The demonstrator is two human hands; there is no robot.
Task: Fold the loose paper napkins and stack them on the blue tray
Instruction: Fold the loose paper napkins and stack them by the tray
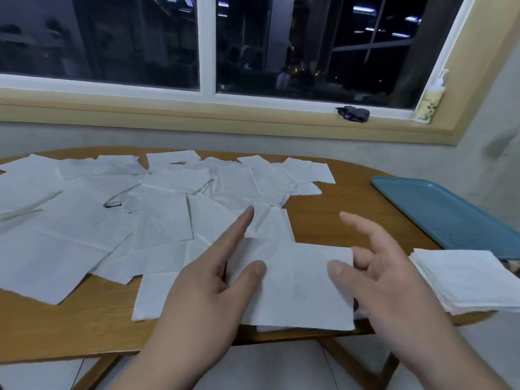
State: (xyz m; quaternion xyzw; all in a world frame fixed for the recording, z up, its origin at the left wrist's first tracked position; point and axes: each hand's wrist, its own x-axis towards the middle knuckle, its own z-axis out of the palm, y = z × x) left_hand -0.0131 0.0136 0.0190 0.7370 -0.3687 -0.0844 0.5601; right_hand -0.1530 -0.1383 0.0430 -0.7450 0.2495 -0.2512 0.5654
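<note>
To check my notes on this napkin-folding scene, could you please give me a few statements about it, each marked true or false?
1. The left hand and the right hand both hold one napkin at the near edge of the table. True.
2. The blue tray lies at the table's left end. False: it lies at the right end.
3. Many loose napkins lie spread over the table. True.
4. The far part of the tray is piled with napkins. False: it is bare; the stack of folded napkins sits by its near end.
5. Daylight shows through the window. False: it is dark outside.
</note>
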